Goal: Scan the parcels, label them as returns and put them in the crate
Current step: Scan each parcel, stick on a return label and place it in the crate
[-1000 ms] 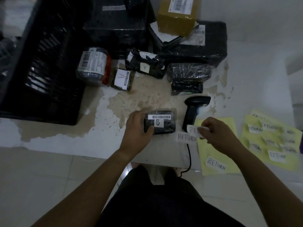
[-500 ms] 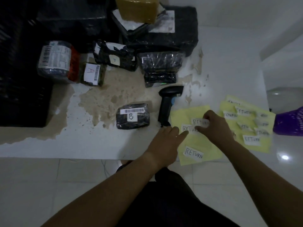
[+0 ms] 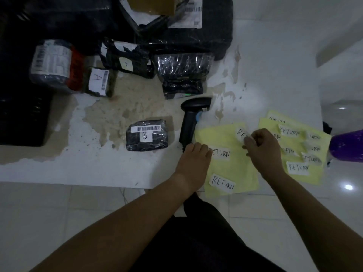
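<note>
A small black parcel marked B (image 3: 147, 135) with a barcode strip lies alone on the table. To its right a black barcode scanner (image 3: 191, 122) lies on the table. My right hand (image 3: 263, 150) pinches a white RETURN label (image 3: 241, 134) and lifts its edge off a yellow backing sheet (image 3: 227, 169). My left hand (image 3: 193, 161) presses down on that sheet's left edge, its fingertips beside another RETURN label (image 3: 221, 154). The black crate (image 3: 21, 118) sits at the far left, mostly out of frame.
Several wrapped parcels crowd the back of the table, among them two marked A (image 3: 99, 81) (image 3: 127, 58) and a large black one (image 3: 188, 32). A second yellow sheet with several RETURN labels (image 3: 294, 152) lies at right. A purple basket (image 3: 347, 146) sits at the right edge.
My left hand left parcel B and moved right onto the yellow sheet. My right hand stayed on the RETURN label and now peels it upward. The view shifted right.
</note>
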The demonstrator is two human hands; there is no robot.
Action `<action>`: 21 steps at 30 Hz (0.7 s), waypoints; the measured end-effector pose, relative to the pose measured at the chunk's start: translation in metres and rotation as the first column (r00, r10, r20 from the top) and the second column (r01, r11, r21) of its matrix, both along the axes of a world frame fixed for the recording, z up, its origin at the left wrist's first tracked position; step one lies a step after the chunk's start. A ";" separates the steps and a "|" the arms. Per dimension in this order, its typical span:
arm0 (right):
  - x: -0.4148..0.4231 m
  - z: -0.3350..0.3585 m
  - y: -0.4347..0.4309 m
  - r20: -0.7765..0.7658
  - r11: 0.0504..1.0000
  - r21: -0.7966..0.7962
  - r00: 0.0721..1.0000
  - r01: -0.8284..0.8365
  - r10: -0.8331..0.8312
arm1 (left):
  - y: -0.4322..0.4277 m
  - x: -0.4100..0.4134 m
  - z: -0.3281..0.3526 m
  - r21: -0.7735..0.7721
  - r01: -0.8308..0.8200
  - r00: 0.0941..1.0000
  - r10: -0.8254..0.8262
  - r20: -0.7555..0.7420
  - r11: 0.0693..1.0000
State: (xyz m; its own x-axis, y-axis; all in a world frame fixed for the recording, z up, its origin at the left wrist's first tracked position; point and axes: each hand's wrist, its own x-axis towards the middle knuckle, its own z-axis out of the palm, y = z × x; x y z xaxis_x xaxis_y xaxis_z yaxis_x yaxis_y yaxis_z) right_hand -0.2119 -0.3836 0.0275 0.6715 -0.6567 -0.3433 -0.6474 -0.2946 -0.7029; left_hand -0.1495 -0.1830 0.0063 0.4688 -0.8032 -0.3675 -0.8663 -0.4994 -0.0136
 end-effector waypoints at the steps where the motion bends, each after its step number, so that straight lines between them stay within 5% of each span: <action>1: 0.000 0.003 0.001 0.003 1.000 0.023 1.000 -0.013 0.013 | -0.002 0.001 0.001 -0.036 -0.022 0.999 0.021 -0.026 0.999; 5: 0.011 0.015 0.020 0.087 0.996 0.058 0.994 -0.068 0.063 | 0.003 0.014 0.019 -0.352 -0.198 0.964 0.117 -0.238 0.915; 8: 0.028 0.027 0.049 0.161 0.985 0.045 0.975 -0.164 0.155 | 0.035 0.033 0.044 -0.534 -0.512 0.843 0.273 -0.464 0.673; 11: 0.050 0.038 0.088 0.188 0.945 0.046 0.932 -0.325 0.311 | 0.087 0.055 0.062 -0.442 -0.812 0.582 0.482 -0.655 0.380; 13: 0.068 0.039 0.116 0.158 0.892 0.062 0.887 -0.447 0.433 | 0.121 0.069 0.061 -0.366 -0.885 0.465 0.544 -0.698 0.287; 17: 0.101 0.034 0.165 0.095 0.807 0.023 0.804 -0.591 0.586 | 0.160 0.090 0.057 -0.261 -0.916 0.393 0.543 -0.743 0.306; 21: 0.120 0.026 0.190 0.049 0.770 -0.011 0.769 -0.638 0.637 | 0.175 0.101 0.052 -0.258 -0.901 0.419 0.548 -0.723 0.349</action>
